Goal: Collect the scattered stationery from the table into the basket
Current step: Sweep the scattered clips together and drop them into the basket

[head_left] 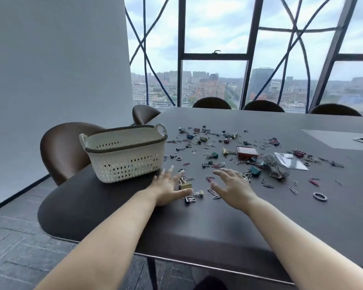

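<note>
Dark grey table [197, 227] runs toward a tall window [214, 80] with a city behind it. Fingers [177, 174] of the left hand [168, 189] are straight and spread, palm down, holding nothing; its thumb lies just beside a yellow clip [184, 185], though contact cannot be told. Fingers [222, 171] of the right hand [233, 189] are loosely curved and fanned out, also holding nothing, above the table near a teal clip [255, 170]. Between the two hands lie a small pale clip [200, 192], black clips [190, 199] and a few paper clips [212, 191]. The basket [126, 153], white with a dark rim, stands upright at the table's left edge, just beyond the left hand; what is inside cannot be seen. Most of the stationery is spread over the table past the hands and right of the basket: many small clips, a red box [247, 152], a clear bag [276, 165], a clear sleeve [291, 162] and a ring [320, 196] nearer the right. Brown chairs [61, 147] stand around the table.
</note>
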